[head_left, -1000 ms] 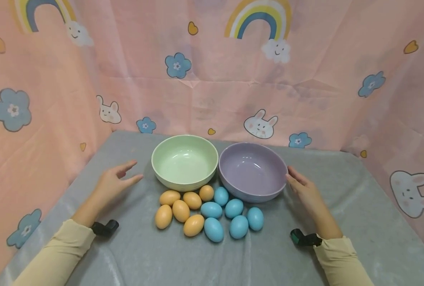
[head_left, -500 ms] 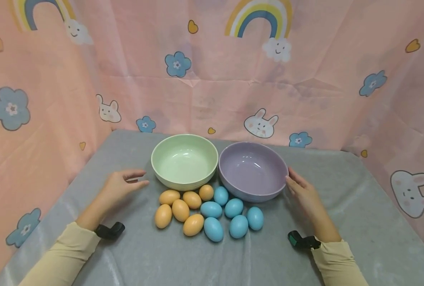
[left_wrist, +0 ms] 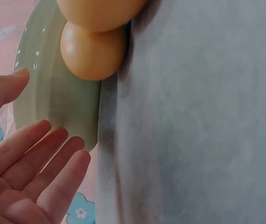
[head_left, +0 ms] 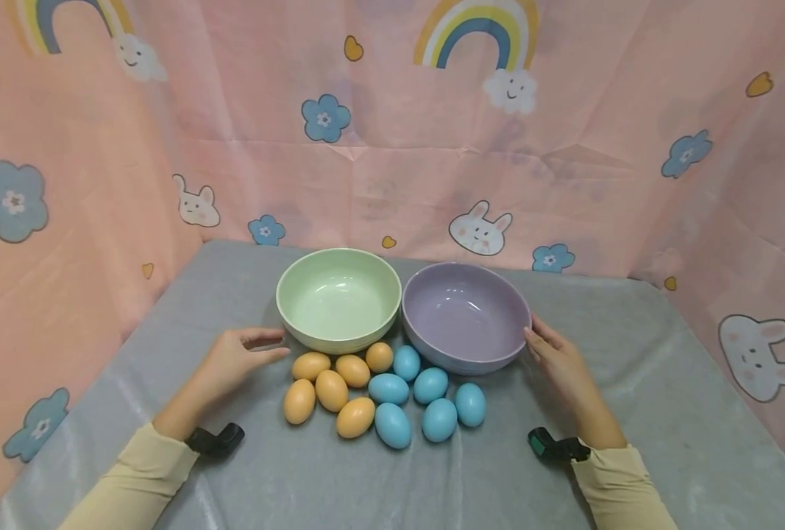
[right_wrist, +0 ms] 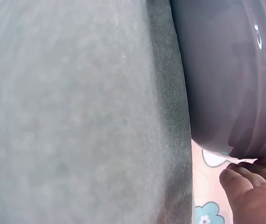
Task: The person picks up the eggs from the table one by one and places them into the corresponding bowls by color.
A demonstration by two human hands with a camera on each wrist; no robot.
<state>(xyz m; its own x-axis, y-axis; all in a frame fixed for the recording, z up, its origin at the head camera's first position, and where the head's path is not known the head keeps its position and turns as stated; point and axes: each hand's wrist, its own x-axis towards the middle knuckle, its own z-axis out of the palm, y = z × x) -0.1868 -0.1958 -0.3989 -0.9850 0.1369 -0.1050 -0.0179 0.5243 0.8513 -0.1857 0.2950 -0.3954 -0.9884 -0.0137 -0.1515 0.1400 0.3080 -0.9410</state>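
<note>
A pale green bowl [head_left: 339, 294] and a purple bowl [head_left: 465, 316] stand side by side on the grey cloth. Just left of the green bowl is my left hand [head_left: 236, 362], thumb and fingers extended and apart; in the left wrist view those fingers [left_wrist: 63, 182] are spread beside the bowl's wall [left_wrist: 53, 98]. My right hand [head_left: 560, 361] rests its fingertips against the right side of the purple bowl. In front of the bowls lie several orange eggs [head_left: 332, 391] at left and several blue eggs [head_left: 439, 420] at right. Both bowls' visible insides hold nothing.
Grey cloth [head_left: 299, 486] covers the table. Pink printed curtains [head_left: 392, 177] rise behind it and along both sides. A black wrist device [head_left: 216, 442] sits on my left wrist, and another [head_left: 558, 446] on my right.
My left hand has moved right and slightly nearer me, up to the green bowl's side. My right hand stays at the purple bowl. Bowls and eggs keep their places.
</note>
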